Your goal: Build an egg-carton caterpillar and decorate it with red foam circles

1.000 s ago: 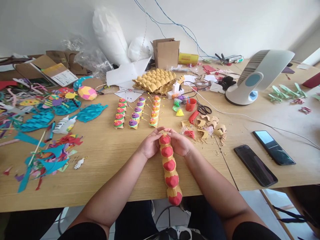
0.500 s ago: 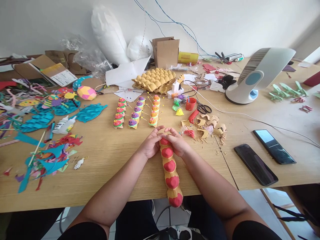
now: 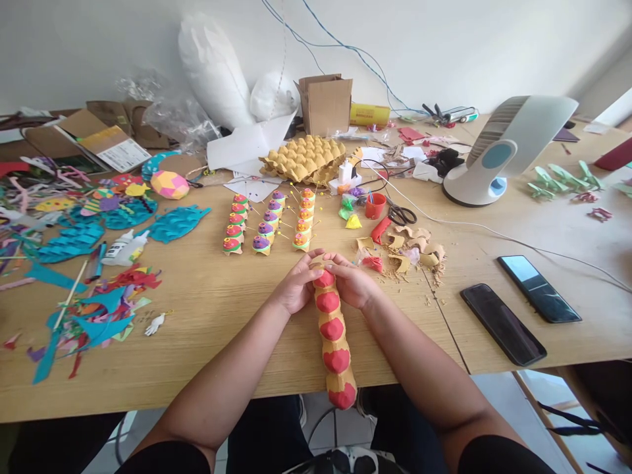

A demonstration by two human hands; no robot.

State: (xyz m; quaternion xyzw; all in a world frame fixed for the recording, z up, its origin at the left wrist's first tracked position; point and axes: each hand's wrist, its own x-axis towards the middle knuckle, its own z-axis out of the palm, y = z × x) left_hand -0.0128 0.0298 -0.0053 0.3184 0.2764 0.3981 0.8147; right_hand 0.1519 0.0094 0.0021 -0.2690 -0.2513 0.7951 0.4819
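A strip cut from an egg carton [image 3: 334, 331], tan with a red patch on each bump, points toward me and its near end hangs past the table edge. My left hand [image 3: 297, 284] grips its far end from the left, thumb on top. From the right, my right hand [image 3: 351, 280] holds the same end, its thumb close to the other. The fingertips behind the strip are partly hidden. Just beyond stand three decorated egg carton strips: a red and green one [image 3: 236, 224], a purple one [image 3: 269, 222] and an orange one [image 3: 305, 220] with pins sticking out.
Clay lumps [image 3: 353, 222], a red cup [image 3: 375, 205], scissors [image 3: 402, 214] and carton scraps [image 3: 399, 243] lie to the right. Two phones [image 3: 503, 324] and a fan [image 3: 486, 171] are farther right. Blue paper scraps [image 3: 106, 326] and glue bottles [image 3: 126, 249] cover the left. Egg trays [image 3: 301, 158] lie behind.
The strip's near end has swung slightly left, and its far end shows a little more between my thumbs. Both hands keep their hold. The view has shifted slightly.
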